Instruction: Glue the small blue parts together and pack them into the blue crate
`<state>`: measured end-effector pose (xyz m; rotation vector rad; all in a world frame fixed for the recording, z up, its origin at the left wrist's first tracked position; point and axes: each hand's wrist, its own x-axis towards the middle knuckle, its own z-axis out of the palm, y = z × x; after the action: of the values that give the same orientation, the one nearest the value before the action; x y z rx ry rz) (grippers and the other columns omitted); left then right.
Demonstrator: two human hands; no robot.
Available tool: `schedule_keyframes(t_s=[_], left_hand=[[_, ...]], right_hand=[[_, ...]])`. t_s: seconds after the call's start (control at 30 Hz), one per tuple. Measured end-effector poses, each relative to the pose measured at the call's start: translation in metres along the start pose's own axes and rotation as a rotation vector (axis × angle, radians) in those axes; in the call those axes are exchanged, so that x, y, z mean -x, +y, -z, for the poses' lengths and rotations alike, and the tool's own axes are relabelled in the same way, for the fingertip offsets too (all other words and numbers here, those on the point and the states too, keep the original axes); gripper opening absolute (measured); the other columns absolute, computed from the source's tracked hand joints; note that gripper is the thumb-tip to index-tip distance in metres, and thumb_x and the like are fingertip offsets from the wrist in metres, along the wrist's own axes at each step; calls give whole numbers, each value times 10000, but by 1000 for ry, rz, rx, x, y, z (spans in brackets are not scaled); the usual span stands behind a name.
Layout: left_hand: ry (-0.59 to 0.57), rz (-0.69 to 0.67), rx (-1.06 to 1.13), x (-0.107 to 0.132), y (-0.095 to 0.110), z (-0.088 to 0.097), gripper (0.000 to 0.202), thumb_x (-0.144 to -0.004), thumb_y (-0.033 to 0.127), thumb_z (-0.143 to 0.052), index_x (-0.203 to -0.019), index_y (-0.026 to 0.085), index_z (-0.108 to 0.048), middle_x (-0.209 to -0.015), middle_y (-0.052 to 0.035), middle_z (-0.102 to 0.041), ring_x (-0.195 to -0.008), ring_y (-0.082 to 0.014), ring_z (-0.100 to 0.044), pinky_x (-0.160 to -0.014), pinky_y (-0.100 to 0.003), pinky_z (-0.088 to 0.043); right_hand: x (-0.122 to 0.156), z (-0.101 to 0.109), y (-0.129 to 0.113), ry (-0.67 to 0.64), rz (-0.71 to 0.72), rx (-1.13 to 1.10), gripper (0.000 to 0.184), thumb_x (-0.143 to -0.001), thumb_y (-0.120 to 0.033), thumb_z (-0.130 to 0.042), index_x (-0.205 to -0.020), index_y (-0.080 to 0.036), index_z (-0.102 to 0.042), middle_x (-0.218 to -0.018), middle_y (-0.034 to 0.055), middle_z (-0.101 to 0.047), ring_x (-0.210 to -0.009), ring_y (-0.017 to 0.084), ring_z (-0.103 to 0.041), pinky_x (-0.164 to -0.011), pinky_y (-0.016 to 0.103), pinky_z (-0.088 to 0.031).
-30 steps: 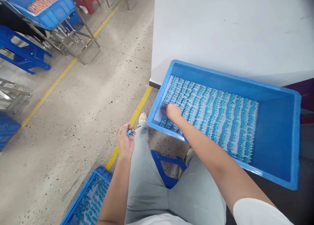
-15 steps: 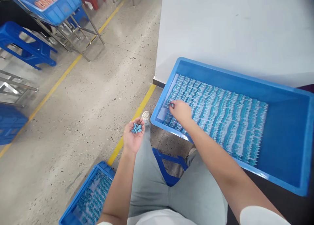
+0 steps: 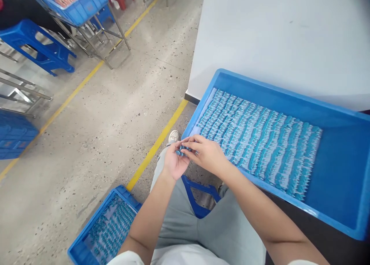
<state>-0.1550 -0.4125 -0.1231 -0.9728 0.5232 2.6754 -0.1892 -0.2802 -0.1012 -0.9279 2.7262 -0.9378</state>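
Observation:
My left hand (image 3: 175,163) is cupped palm up over my lap, curled around several small blue pieces (image 3: 179,152). These look rounded and glossy, but their exact kind is too small to make out. My right hand (image 3: 206,152) reaches across from the right, its thumb and fingers closing on the pieces in the left palm; its fingertips are partly hidden. Just beyond is a large blue tray (image 3: 337,176), where many similar blue pieces (image 3: 260,136) stand in wavy rows on a pale sheet.
A second blue crate (image 3: 75,250) with rows of blue pieces sits on the floor at lower left. The tray lies beside a white panel (image 3: 277,37). Blue stools (image 3: 43,49), a metal-legged stand with a blue bin (image 3: 83,7) and yellow floor lines are at left.
My right hand has left the rows at the tray's near left corner and come back to my left palm. My left hand has moved slightly right, and the view has shifted a little.

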Motion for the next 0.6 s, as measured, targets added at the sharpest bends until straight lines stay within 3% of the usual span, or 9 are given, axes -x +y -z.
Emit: schedule_keyframes(t_s=[0.23,0.43,0.6], left_hand=[[44,24,70,1,-6,-2,155,-820,105,-522,-832,96,-676,-766,-45,-636,-617,-63,-579,-571,-141,-485],[49,-25,44,4,-10,-3,126,-829,119,-561,-853,118,-685,-814,-53,-666,-701,-98,-627,-646,-182,-515],[14,-38,26,9,-14,-8,142,-864,158,-555,-845,111,-687,-828,-65,-674,-727,-113,-636,-702,-208,-511]], right_hand=[[2,0,3,-70,19,93,247,-945,-399,-533,-1063,-277,-711,-1067,25,-685,-856,143,-660,-615,245,-432],[0,2,-2,-112,-13,176,245,-942,-379,-520,-963,-253,-729,-1066,21,-708,-830,150,-668,-592,256,-405],[-1,9,-7,-104,-50,25,163,-904,-327,-579,-873,-243,-715,-1084,10,-712,-901,156,-664,-676,243,-440]])
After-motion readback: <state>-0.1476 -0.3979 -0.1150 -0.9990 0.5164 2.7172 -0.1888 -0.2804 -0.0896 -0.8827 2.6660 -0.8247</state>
